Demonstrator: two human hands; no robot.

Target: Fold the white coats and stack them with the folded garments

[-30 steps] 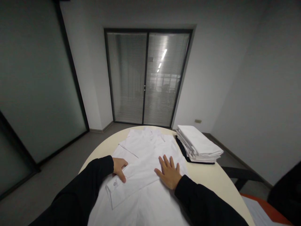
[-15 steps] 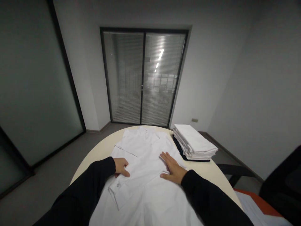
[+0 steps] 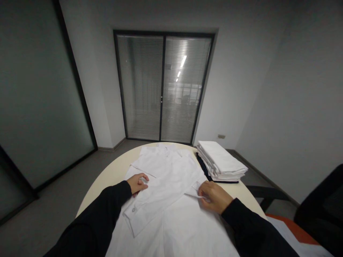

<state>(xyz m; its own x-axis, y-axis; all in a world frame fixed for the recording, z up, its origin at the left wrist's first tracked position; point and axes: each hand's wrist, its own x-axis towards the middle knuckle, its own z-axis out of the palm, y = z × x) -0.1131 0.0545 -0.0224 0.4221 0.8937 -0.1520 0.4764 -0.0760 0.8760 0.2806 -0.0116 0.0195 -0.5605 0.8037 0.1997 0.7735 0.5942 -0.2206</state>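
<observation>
A white shirt (image 3: 171, 182) lies spread on the round table (image 3: 105, 175). The right hand (image 3: 213, 196), flat on it a second ago, now pinches a cloth edge at its right side; the left hand (image 3: 136, 183) curls loosely at its left, grip unclear.

The shirt (image 3: 171, 171) and folded stack (image 3: 221, 157) are plain white, the tabletop (image 3: 107, 175) cream, the person's sleeves (image 3: 107, 203) black.
</observation>
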